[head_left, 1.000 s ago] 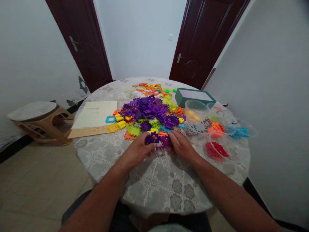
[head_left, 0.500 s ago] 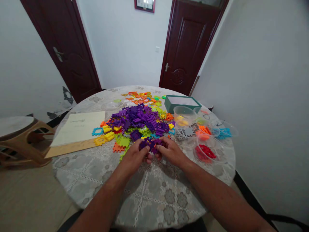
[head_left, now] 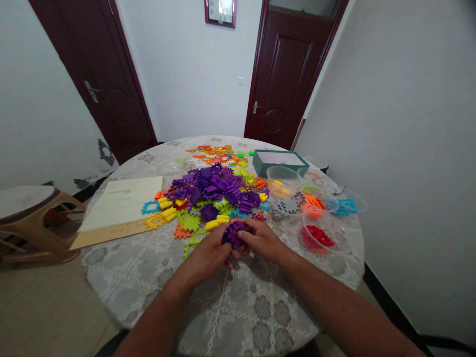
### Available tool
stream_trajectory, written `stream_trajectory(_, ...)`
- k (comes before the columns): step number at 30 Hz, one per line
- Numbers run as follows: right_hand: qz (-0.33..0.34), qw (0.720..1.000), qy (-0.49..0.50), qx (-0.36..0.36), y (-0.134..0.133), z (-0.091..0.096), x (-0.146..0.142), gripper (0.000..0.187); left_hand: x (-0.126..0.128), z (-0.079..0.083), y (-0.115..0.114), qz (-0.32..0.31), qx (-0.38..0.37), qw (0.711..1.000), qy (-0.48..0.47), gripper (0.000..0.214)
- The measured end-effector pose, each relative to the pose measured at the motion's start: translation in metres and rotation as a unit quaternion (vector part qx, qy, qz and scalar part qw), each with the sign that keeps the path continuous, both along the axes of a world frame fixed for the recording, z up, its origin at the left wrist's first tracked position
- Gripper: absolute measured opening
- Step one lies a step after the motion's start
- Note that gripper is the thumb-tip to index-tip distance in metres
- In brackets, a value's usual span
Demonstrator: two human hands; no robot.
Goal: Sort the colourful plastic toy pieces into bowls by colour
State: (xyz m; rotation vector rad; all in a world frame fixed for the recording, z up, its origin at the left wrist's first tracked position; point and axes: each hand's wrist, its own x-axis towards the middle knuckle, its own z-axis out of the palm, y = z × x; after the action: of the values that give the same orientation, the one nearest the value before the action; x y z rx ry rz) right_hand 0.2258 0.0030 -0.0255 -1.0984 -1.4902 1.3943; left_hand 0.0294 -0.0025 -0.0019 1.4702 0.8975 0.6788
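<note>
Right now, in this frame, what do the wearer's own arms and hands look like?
The left hand and right hand are ungloved. The left forearm and right forearm are uncovered, tapering toward the wrists, with no sleeve, watch, bracelet or cable visible. A small ring could be hidden.

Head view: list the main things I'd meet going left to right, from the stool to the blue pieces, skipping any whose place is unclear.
Stool, paper, left hand, held purple pieces, right hand, red pieces, blue pieces.
</note>
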Motion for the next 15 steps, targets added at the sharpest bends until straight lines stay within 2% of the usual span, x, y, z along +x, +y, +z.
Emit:
stream_trajectory(3, -0.001, 1.000, -0.020, -0.001, 0.001, -0.001, 0.001, 0.047, -0.002, -0.002, -0.003, -0.014, -0.005, 1.000, -0.010, 0.054)
stream_trajectory(5, -0.007, 0.999, -0.035, -0.005, -0.001, 0.005, 0.003, 0.048, -0.004, 0.000, -0.004, -0.030, -0.018, 0.999, -0.017, 0.059)
stream_trajectory(7, -0.007, 0.998, -0.061, 0.001, -0.007, 0.018, 0.008, 0.045, -0.009, 0.005, -0.003, -0.043, -0.025, 0.999, -0.017, 0.062)
stream_trajectory(9, 0.010, 0.994, -0.104, 0.014, -0.014, 0.038, 0.016, 0.039, -0.016, 0.012, 0.000, -0.023, -0.017, 1.000, -0.014, 0.064)
stream_trajectory(12, 0.074, 0.979, -0.189, 0.028, -0.020, 0.070, 0.035, 0.036, -0.033, 0.023, 0.011, 0.081, 0.038, 0.996, -0.025, 0.058)
stream_trajectory(15, 0.129, 0.961, -0.245, 0.015, -0.002, 0.094, 0.059, 0.035, -0.053, 0.027, 0.027, 0.246, 0.112, 0.961, -0.052, 0.044)
